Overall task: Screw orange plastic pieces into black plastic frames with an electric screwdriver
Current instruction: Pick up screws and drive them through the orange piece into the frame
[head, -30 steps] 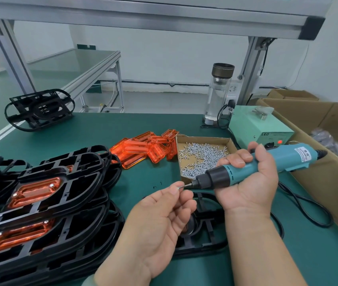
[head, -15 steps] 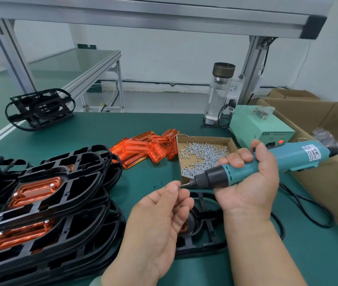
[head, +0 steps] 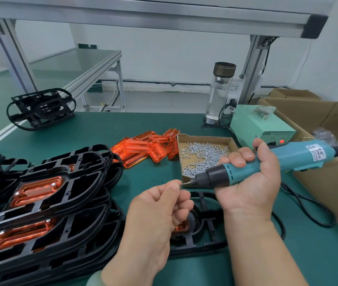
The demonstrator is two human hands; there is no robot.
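Head view: against 1 second ago, the electric screwdriver (head: 252,168) has tilted tip-down, gripped in the right hand (head: 248,182). The left hand (head: 160,205) pinches at the bit, presumably seating a screw, too small to confirm. The black frame (head: 203,232) with its orange piece (head: 181,227) lies below, unfastened. Green bench (head: 122,124); screw box (head: 203,149) near; white wall behind.

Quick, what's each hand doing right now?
Left hand: fingertips pinched at the tip of the teal electric screwdriver; what they hold cannot be told.
Right hand: closed around the screwdriver.
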